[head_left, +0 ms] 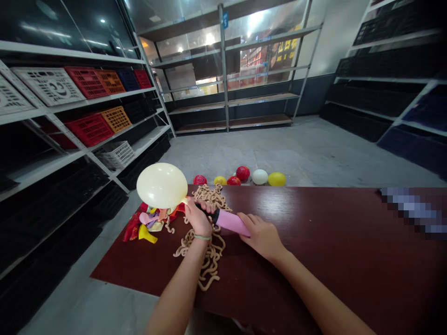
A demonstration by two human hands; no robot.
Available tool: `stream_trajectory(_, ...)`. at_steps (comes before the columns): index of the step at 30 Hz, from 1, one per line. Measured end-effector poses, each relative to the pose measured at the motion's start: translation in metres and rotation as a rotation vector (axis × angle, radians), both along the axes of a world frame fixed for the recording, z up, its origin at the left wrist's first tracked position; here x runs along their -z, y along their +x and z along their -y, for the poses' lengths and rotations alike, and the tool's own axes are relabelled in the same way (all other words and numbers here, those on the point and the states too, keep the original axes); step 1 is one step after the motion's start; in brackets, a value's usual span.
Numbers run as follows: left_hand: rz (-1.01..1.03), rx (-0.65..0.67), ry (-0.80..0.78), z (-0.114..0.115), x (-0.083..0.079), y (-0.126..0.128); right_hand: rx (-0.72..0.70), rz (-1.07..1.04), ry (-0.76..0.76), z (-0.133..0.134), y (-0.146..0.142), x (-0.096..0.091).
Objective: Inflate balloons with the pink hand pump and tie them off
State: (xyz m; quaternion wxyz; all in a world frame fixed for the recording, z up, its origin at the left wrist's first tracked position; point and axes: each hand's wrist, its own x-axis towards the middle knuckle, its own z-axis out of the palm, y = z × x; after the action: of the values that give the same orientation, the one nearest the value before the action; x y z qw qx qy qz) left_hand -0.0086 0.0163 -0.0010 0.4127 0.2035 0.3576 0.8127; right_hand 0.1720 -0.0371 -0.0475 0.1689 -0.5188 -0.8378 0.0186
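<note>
We note our left hand (198,217) pinching the balloon (161,185) neck on the pump (228,221); right hand (261,235) grips the pump's rear.

Dark red table (314,260), tan cord pile (209,232), limp balloons (146,225) on it

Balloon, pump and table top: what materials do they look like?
Balloon: thin stretched rubber, glossy, light glows through it. Pump: smooth pink plastic, probably, with a black nozzle end. Table: dark red wood-grain surface, likely laminate; faint sheen.
</note>
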Motion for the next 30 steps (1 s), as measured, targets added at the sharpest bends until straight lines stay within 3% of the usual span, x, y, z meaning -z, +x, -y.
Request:
stream_trajectory(5,0.015,-0.062,0.007,-0.004,-0.006,-0.021,-0.027,0.029,0.063,-0.011,0.019,-0.004)
stream_trajectory(11,0.069,-0.147,0.022,-0.007,-0.014,-0.042,0.054,0.06,0.108,-0.018,0.037,-0.006)
stream_trajectory(14,0.071,-0.138,0.024,-0.005,-0.011,-0.033,0.054,0.068,0.091,-0.013,0.027,-0.007)
stream_trajectory(19,0.018,-0.014,0.02,0.001,0.002,-0.001,0.067,0.0,0.018,0.0,0.004,-0.004)
stream_trajectory(22,0.001,0.017,0.014,0.003,0.003,0.003,0.025,-0.016,-0.003,0.001,0.003,-0.003)
stream_trajectory(26,0.024,-0.021,-0.01,0.001,-0.007,-0.013,-0.025,0.01,0.028,-0.008,0.019,-0.006)
stream_trajectory(30,0.062,-0.124,0.002,-0.003,-0.017,-0.038,0.011,0.047,0.067,-0.019,0.037,-0.01)
